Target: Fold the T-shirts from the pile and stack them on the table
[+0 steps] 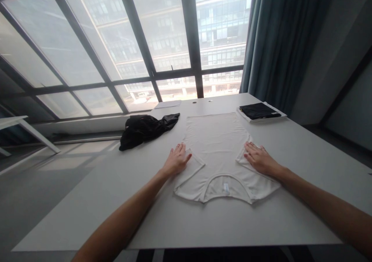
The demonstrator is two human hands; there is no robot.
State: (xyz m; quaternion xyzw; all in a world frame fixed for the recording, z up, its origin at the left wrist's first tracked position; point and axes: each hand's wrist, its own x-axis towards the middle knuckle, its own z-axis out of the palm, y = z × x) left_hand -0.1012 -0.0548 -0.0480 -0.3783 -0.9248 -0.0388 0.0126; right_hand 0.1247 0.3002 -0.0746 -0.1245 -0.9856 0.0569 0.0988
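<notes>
A white T-shirt lies spread on the white table, its neckline with a small label nearest me and its hem toward the window. Both short sleeves show, angled over beside the body of the shirt. My left hand rests on the shirt's left side by the sleeve, fingers stretched out and thumb apart. On the opposite side my right hand lies flat at the right sleeve, fingers extended. Neither hand grips the cloth.
A crumpled black garment lies at the table's left edge. Folded clothes, a black one over white, sit at the far right. A white sheet lies at the far edge. Windows and a blue-grey curtain stand behind the table.
</notes>
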